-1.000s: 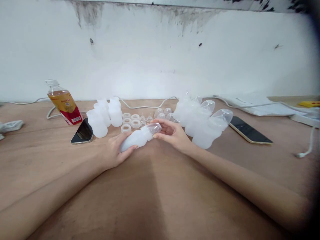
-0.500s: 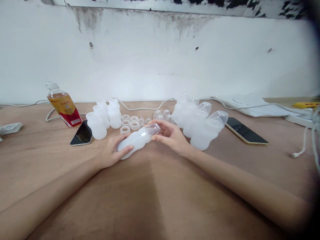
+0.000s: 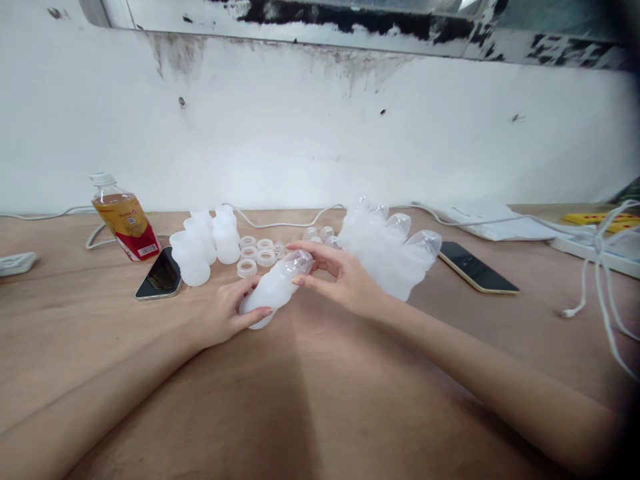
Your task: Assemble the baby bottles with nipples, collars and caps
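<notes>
My left hand is wrapped round the body of a white translucent baby bottle that lies tilted over the wooden table. My right hand pinches the clear cap at the bottle's upper end with thumb and fingers. Just behind lie several white screw rings and small clear teats. Open white bottle bodies stand to the left of the rings. A pile of capped bottles lies on its side behind my right hand.
A drink bottle with a red label leans at the back left beside a dark phone. Another phone lies to the right. White cables and a white strip run along the back right, before a stained white wall.
The view has tipped up a little, so everything sits lower in the picture. Both hands keep their hold on the bottle and cap, now slightly lower and nearer to me.
</notes>
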{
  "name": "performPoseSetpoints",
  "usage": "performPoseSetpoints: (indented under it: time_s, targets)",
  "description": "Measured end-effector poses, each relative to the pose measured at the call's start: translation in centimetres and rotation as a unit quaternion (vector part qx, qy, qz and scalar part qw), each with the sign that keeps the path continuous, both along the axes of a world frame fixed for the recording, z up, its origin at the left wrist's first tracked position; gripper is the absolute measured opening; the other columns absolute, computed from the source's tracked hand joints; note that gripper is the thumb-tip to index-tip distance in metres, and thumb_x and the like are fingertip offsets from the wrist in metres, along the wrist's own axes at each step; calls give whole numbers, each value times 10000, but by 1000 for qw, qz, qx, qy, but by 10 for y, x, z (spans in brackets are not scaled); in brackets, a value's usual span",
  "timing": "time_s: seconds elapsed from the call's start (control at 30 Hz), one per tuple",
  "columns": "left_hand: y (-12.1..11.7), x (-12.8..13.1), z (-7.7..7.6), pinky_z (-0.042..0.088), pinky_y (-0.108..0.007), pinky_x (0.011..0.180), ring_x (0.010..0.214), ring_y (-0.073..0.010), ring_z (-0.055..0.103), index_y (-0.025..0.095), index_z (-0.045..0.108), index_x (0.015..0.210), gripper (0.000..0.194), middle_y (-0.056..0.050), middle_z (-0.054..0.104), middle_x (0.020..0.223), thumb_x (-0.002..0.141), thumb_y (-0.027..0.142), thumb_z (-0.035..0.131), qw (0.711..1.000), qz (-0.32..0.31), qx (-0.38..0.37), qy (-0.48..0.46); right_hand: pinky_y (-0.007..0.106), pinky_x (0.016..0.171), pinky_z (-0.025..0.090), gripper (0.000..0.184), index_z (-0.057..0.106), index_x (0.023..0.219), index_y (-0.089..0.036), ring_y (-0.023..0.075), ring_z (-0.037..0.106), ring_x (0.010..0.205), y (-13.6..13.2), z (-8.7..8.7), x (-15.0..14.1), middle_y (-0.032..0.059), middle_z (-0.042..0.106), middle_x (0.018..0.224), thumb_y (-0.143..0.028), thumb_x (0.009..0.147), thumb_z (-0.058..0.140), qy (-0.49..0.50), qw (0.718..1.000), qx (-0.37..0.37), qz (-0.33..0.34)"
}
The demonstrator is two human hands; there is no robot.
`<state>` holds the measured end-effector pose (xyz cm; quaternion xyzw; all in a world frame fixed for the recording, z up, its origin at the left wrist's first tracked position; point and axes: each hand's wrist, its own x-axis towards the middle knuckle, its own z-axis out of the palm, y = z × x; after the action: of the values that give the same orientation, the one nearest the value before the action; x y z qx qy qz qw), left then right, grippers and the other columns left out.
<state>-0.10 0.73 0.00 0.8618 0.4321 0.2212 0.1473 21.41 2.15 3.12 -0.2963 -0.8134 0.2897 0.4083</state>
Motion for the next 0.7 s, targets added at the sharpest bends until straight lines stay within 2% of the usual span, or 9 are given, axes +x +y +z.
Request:
performPoseSetpoints:
  time_s: [0.23, 0.37, 0.53, 0.63, 0.7]
  targets:
    - [6, -3, -16, 444, -294, 747, 863, -189, 564, 198, 463, 1084, 402, -38, 598, 991, 750, 417, 519, 993, -25, -34, -108, 317, 800, 486, 459, 471, 1195, -244, 175, 548, 940, -4, 3, 0, 21, 545, 1159, -348, 756, 556, -37, 999, 19, -19]
    - [5, 4, -19, 452, -309, 783, 933, -197, 548, 186, 439, 1086, 415, -55, 582, 1037, 755, 420, 526, 983, -60, -81, -151, 325, 759, 484, 455, 443, 1214, -264, 150, 558, 814, -10, 10, -3, 26, 555, 1120, -360, 778, 527, -77, 995, 64, -17]
    - [0, 15, -12, 451, -344, 757, 906, -218, 543, 174, 436, 1070, 439, -70, 573, 1024, 747, 456, 528, 996, -60, -28, -55, 334, 732, 466, 425, 436, 1217, -217, 146, 535, 736, -20, 24, -5, 61, 562, 1011, -359, 817, 460, -154, 979, 125, -51]
    - [-3, 16, -9, 461, -340, 719, 839, -214, 560, 170, 445, 1065, 446, -68, 586, 967, 748, 477, 512, 998, -62, -3, 3, 332, 743, 454, 417, 444, 1216, -182, 165, 553, 777, -23, 33, 0, 82, 558, 1075, -328, 825, 445, -212, 965, 138, -76]
    - [-4, 15, -11, 448, -358, 780, 914, -225, 548, 171, 431, 1105, 454, -83, 569, 1035, 764, 464, 496, 997, -66, 14, 33, 339, 741, 447, 409, 473, 1195, -182, 187, 565, 800, -22, 40, 7, 81, 572, 1088, -319, 810, 467, -261, 949, 145, -103]
